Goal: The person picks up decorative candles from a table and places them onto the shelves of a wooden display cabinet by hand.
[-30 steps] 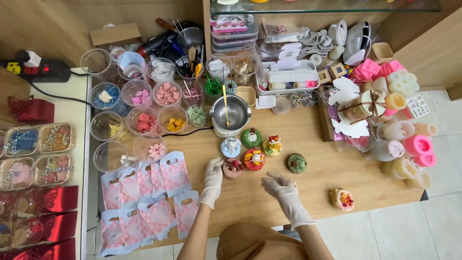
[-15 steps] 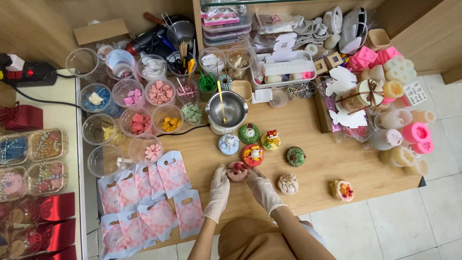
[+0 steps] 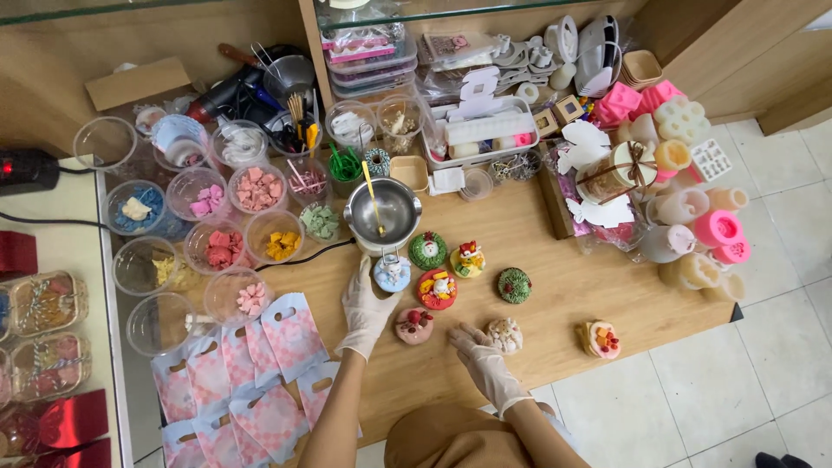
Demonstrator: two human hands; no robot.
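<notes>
Partly hidden under the gloved left hand [image 3: 366, 305], a blue candle [image 3: 392, 274]; right hand [image 3: 478, 355] flat, released.

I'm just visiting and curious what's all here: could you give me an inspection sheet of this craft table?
Surface: wooden table, crowded along the back.
Job's things: small decorated candles; blue one by the left hand, cream one by the right hand, pink one between them.
Clutter: metal pouring pot with a yellow stirrer; clear cups of coloured wax pieces; pink patterned bags; silicone moulds.
Grippers: left hand and right hand, both in white gloves.
Cables: black cord running to the pot.
Surroundings: tiled floor; shelf above.
</notes>
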